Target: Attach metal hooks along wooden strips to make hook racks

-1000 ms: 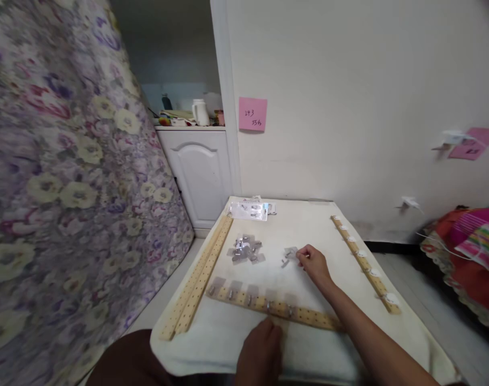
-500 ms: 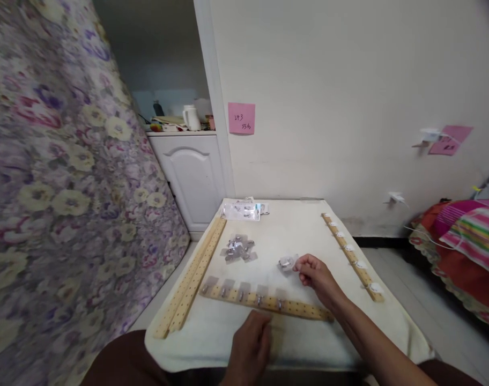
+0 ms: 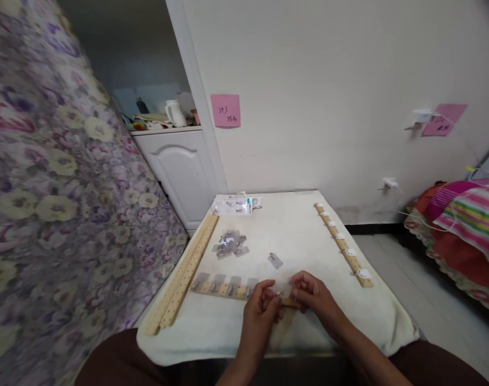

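Observation:
My right hand (image 3: 319,300) pinches the edge of a clear square adhesive hook (image 3: 285,288), which has a small metal part. From the other side my left hand (image 3: 257,316) closes its thumb and forefinger at that metal part. Both hands are over a perforated wooden strip (image 3: 241,292) lying across the near side of the table. Several clear hooks stand in a row along the strip's left portion; my hands hide much of the rest. Beyond my hands lies one loose clear hook (image 3: 275,261). A heap of similar hooks (image 3: 231,244) sits farther left.
Two long perforated strips (image 3: 188,268) lie along the table's left side. On the right is another strip (image 3: 347,256) bearing white pieces. Hook packaging (image 3: 233,206) rests at the back edge. A floral curtain (image 3: 67,214) hangs at left; a wall stands behind the table.
My right hand has come nearer and left with a clear hook, leaving another one on the cloth. My left hand has risen to meet it over the strip. The view has shifted slightly.

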Demonstrator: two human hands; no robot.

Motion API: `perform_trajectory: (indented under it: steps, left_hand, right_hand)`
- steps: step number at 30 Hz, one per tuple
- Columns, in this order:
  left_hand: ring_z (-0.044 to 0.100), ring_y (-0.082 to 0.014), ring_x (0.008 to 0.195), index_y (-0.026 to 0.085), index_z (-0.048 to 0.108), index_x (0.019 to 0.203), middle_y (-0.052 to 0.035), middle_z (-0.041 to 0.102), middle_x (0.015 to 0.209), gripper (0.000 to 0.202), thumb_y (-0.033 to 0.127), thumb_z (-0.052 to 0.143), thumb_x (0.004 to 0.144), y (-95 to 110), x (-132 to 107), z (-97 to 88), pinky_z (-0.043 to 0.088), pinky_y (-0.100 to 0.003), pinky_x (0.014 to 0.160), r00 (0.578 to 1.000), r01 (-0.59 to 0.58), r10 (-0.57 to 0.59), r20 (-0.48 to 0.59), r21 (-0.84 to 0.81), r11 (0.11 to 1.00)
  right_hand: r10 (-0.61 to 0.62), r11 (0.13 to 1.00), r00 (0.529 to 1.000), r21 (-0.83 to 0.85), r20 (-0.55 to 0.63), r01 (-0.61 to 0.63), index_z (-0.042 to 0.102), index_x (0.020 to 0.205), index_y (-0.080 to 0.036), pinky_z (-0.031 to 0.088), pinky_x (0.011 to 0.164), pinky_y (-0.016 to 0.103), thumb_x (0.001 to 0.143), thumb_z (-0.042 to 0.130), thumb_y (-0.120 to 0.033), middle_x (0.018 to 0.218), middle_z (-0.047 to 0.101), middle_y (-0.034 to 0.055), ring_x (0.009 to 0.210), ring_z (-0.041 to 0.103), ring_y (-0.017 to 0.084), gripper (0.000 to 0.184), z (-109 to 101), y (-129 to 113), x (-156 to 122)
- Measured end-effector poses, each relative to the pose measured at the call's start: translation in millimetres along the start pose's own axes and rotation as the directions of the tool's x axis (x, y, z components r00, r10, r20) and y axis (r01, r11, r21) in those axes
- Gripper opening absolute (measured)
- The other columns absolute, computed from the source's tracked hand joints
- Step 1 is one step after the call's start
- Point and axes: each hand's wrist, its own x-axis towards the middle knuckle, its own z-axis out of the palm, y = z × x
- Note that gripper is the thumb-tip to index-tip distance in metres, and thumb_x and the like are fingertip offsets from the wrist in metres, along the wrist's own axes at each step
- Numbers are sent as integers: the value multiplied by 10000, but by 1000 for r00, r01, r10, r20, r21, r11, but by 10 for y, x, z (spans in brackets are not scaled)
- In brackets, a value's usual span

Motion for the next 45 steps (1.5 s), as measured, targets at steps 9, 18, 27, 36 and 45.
perform_trajectory:
  steps: [9,18,27,36,45]
  left_hand:
    - [518,-78,488,180,565,960,58,527,655,422,449,702,665,-152,-43,146,392,-199,463,999,40,-40,-13,-23,999]
    - [541,-129,662,186,579,920,5,588,737,146,241,494,815,-528,-243,60,440,-250,618,988,-102,39,148,446,889]
    - [531,-204,940,180,534,1137,-90,599,1009,320,117,389,859,-633,-235,-76,477,-375,829,889,-457,296,348,710,536]
    - [508,-222,962,166,419,1317,-117,571,1077,512,57,362,819,-735,-204,-116,469,-416,839,867,-495,276,414,777,389]
    - [509,-217,913,157,409,1316,-101,577,1029,562,26,379,771,-750,-158,-90,473,-391,792,864,-499,251,436,809,311]
  right_hand:
    - [-30,992,999,-126,-27,27,577,765,-188,351,495,225,727,629,-390,592,541,-39,514,460,98,212,-85,39,18]
    - [-14,916,1000,-402,-3,12,625,729,-170,354,558,242,739,578,-313,616,583,-26,575,488,122,151,-454,177,225]
    - [-4,858,996,-510,95,52,649,765,-157,403,643,256,751,553,-293,706,645,9,679,555,152,166,-408,223,354]
    - [-10,807,999,-590,51,39,657,762,-161,395,595,254,749,549,-292,671,639,12,635,538,152,171,-403,330,427]
    - [-8,734,1000,-680,-2,4,680,803,-171,405,608,259,762,541,-297,706,670,25,655,565,159,193,-364,329,405]
